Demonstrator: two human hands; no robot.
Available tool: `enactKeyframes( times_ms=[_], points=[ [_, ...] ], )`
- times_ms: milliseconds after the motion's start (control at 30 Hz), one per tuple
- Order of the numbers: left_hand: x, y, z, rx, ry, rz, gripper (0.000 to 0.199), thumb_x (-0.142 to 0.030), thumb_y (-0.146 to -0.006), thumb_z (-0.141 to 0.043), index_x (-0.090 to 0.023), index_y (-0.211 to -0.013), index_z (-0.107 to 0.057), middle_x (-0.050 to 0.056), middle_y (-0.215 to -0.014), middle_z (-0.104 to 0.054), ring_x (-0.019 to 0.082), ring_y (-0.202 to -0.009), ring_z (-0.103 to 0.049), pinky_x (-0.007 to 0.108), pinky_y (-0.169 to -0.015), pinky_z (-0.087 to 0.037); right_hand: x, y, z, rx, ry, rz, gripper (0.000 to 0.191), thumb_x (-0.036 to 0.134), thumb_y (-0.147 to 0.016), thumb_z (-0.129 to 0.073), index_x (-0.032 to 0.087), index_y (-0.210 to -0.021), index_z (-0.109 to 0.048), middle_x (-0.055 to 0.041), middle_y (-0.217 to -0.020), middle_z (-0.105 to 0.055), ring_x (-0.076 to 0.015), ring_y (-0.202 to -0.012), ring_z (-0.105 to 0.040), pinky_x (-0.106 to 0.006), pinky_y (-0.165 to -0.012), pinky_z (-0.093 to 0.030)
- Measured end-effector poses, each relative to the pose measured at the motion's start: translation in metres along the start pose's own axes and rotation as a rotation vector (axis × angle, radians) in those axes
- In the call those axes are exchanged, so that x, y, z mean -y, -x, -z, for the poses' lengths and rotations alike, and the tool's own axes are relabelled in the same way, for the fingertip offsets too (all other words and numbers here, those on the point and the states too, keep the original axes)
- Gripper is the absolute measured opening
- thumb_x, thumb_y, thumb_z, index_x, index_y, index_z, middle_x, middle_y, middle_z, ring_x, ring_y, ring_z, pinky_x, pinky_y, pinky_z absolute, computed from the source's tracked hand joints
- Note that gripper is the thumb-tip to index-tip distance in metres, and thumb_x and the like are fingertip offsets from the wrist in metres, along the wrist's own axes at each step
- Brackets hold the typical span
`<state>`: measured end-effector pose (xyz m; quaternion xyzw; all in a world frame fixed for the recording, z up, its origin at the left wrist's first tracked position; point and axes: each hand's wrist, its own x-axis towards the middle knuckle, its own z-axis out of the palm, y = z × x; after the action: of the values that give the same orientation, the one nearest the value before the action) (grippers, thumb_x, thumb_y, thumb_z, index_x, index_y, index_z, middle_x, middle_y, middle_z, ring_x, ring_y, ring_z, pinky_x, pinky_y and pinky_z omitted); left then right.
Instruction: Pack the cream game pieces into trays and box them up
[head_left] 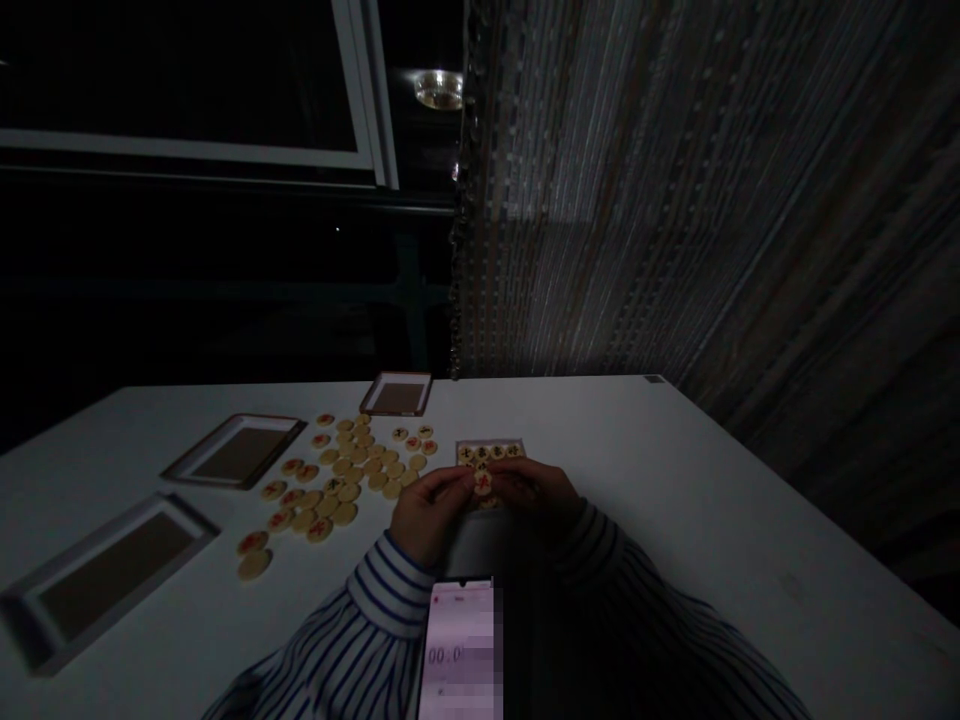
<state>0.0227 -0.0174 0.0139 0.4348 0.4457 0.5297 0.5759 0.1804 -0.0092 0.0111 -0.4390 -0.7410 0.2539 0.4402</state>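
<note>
Between the fingertips of both hands is a round wooden piece with a red character [483,483]. My left hand [430,512] pinches its left edge, while my right hand [541,497] has its fingers closed at the right edge. Just beyond and partly under the hands lies a small box [490,443] holding rows of round pieces with black characters [496,452]. My hands hide much of the box's near part. To the left, several loose pieces [373,466] are spread on the white table [600,420], many blank side up, some with red or black characters.
Three shallow trays or lids stand on the left: one near [191,515], one farther back [247,417], one at the table's far edge [397,411]. A lit phone [454,625] is below my hands. A curtain [570,200] hangs behind the table.
</note>
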Motion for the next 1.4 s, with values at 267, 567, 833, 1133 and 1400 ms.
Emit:
enactKeyframes(
  times_ms=[267,567,833,1133,1400],
  points=[
    [0.0,0.0,0.0,-0.012,-0.033,-0.024,0.029,-0.03,-0.054,-0.069,-0.013,-0.078,-0.066,0.005,-0.075,-0.068,0.015,-0.069,-0.062,0.025,-0.067,-0.05,-0.002,-0.002,0.002,0.031,0.093,0.095,0.021,0.028,-0.075,-0.051,0.02,-0.09,-0.061,-0.0039,-0.085,-0.066,-0.0137,-0.074,-0.062,-0.025,-0.066,-0.05],
    [0.002,-0.001,0.0,0.004,0.0,-0.012,0.029,-0.029,-0.055,-0.069,-0.013,-0.079,-0.066,0.005,-0.071,-0.068,0.015,-0.066,-0.062,0.025,-0.064,-0.05,0.006,-0.004,0.004,-0.021,0.326,0.346,0.022,0.027,-0.074,-0.05,0.017,-0.091,-0.06,-0.0063,-0.082,-0.066,-0.0147,-0.074,-0.06,-0.026,-0.066,-0.048],
    [0.0,0.001,-0.001,0.022,-0.008,-0.023,0.027,-0.029,-0.058,-0.067,-0.012,-0.079,-0.065,0.004,-0.072,-0.068,0.014,-0.065,-0.061,0.022,-0.061,-0.05,0.008,-0.005,0.002,-0.004,0.451,0.379,0.024,0.033,-0.074,-0.051,0.018,-0.091,-0.06,-0.0068,-0.084,-0.065,-0.0168,-0.078,-0.057,-0.028,-0.068,-0.046],
    [0.0,0.001,-0.001,0.061,0.01,-0.044,0.029,-0.029,-0.059,-0.067,-0.012,-0.082,-0.064,0.005,-0.076,-0.068,0.015,-0.068,-0.062,0.025,-0.066,-0.05,0.007,-0.006,0.004,0.009,0.529,0.366,0.023,0.031,-0.075,-0.049,0.018,-0.091,-0.059,-0.0074,-0.084,-0.064,-0.0177,-0.078,-0.056,-0.03,-0.068,-0.045],
    [-0.005,0.001,0.0,-0.08,-0.086,-0.081,0.029,-0.034,-0.057,-0.065,-0.011,-0.076,-0.064,0.005,-0.067,-0.067,0.016,-0.064,-0.062,0.027,-0.063,-0.049,0.006,-0.006,0.015,-0.113,0.462,0.427,0.023,0.027,-0.073,-0.051,0.016,-0.092,-0.057,-0.0087,-0.087,-0.063,-0.017,-0.081,-0.056,-0.031,-0.072,-0.046]
  ],
)
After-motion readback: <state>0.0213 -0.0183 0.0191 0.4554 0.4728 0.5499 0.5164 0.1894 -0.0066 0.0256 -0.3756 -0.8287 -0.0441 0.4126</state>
